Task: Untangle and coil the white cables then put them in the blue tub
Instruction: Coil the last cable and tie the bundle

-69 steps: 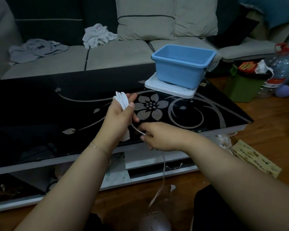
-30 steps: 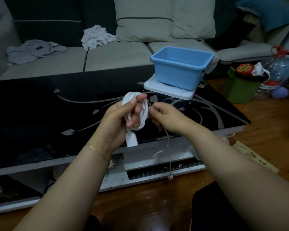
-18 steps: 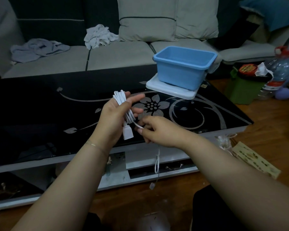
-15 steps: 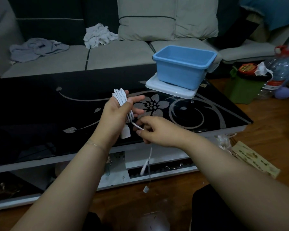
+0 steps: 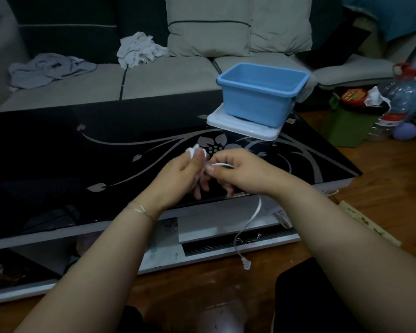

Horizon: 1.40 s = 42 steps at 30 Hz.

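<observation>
Gripping, left hand point(image 5: 178, 174): fingers curled round the coiled white cable point(image 5: 194, 150), loops showing above the thumb.
Right hand point(image 5: 240, 169): pinches a strand of the same cable beside the left thumb.
Loose tail point(image 5: 252, 219): hangs below the right hand, plug end near the floor.
Blue tub point(image 5: 259, 97): on a white lid point(image 5: 245, 127) at the far right of the black table point(image 5: 106, 164), well apart from the hands.

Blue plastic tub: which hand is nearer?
Right. The right hand is below the blue plastic tub, toward its left side; the left hand is further left, gripping the coiled white cable.
</observation>
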{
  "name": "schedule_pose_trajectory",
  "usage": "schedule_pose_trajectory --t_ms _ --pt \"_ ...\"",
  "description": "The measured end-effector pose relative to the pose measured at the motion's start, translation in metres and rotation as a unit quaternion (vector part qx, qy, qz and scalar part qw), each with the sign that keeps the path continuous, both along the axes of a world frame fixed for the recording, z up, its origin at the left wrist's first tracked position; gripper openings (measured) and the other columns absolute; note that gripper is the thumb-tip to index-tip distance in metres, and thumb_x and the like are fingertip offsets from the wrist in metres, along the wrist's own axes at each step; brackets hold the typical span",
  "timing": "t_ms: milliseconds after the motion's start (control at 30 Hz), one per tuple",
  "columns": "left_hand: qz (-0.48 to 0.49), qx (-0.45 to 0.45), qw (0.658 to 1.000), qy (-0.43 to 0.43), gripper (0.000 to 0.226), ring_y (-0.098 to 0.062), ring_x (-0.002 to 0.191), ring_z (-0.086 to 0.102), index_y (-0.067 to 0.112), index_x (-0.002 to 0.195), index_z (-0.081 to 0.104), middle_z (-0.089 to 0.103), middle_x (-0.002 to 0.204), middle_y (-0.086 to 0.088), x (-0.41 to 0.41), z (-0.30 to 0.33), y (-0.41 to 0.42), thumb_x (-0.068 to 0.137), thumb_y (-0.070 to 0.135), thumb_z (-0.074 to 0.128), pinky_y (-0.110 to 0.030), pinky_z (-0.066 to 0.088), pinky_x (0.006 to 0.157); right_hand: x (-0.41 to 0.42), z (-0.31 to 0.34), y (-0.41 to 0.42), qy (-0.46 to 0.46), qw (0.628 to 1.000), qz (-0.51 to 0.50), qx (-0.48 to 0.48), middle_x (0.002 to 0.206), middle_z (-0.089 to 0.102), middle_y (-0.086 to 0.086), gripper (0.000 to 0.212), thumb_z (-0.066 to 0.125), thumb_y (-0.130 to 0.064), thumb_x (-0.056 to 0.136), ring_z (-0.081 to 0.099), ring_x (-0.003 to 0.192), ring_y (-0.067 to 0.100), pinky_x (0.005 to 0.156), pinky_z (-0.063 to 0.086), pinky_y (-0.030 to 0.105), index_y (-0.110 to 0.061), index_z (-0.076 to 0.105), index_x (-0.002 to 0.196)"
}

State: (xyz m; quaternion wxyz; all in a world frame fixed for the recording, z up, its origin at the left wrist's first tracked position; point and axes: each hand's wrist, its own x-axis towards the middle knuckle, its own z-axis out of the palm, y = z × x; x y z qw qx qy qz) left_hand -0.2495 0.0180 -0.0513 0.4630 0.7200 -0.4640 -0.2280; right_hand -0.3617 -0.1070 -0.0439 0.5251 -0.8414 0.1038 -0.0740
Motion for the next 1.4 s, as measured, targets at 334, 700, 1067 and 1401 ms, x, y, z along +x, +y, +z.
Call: schedule_pose_trajectory --t_ms 334,700,1067,1401 --pt "-0.083 0.001 0.992 0.091 0.028 -0.012 0.038 0.038 -0.008 0.102 0.055 0.046 0.049 0.002 -0.004 0.002 0.000 0.095 0.019 0.054 -0.022 0.031 0.040 0.001 0.006 -0.023 -0.071 0.989 -0.130 -0.021 0.052 0.044 -0.005 0.024 0.070 -0.031 0.083 0.033 0.041 0.000 0.043 0.027 0.014 -0.016 0.056 0.070" --pt "-0.078 -0.120 0.952 0.271 0.033 -0.004 0.034 0.033 0.005 0.091 0.057 0.075 0.080 -0.006 -0.010 0.002 0.001 0.090 0.036 0.045 -0.017 0.032 0.042 0.017 -0.013 -0.022 -0.070 0.983 -0.127 0.113 0.046 0.043 -0.005 0.022 0.053 -0.030 0.095 0.037 0.039 0.007 0.040 0.036 0.021 -0.011 0.052 0.084" --pt "-0.047 -0.219 0.879 0.421 0.048 -0.004 0.046 0.042 -0.013 0.130 0.041 0.061 0.127 -0.016 0.001 0.013 0.005 0.084 0.001 0.043 -0.019 0.044 0.053 0.018 -0.020 0.010 0.027 0.997 -0.056 0.049 0.059 0.056 0.001 0.029 0.035 -0.021 0.102 0.045 0.046 0.011 0.052 0.047 0.029 -0.017 0.055 0.082" --pt "0.032 -0.242 0.891 0.383 0.041 -0.004 0.057 0.047 -0.007 0.134 0.041 0.067 0.114 -0.011 0.015 0.008 0.004 0.095 0.007 0.044 -0.016 0.046 0.061 0.010 -0.021 0.012 0.195 0.974 0.107 -0.050 0.082 0.069 0.003 0.075 0.045 -0.019 0.100 0.062 0.062 0.003 0.066 0.050 0.019 -0.043 -0.008 0.147"
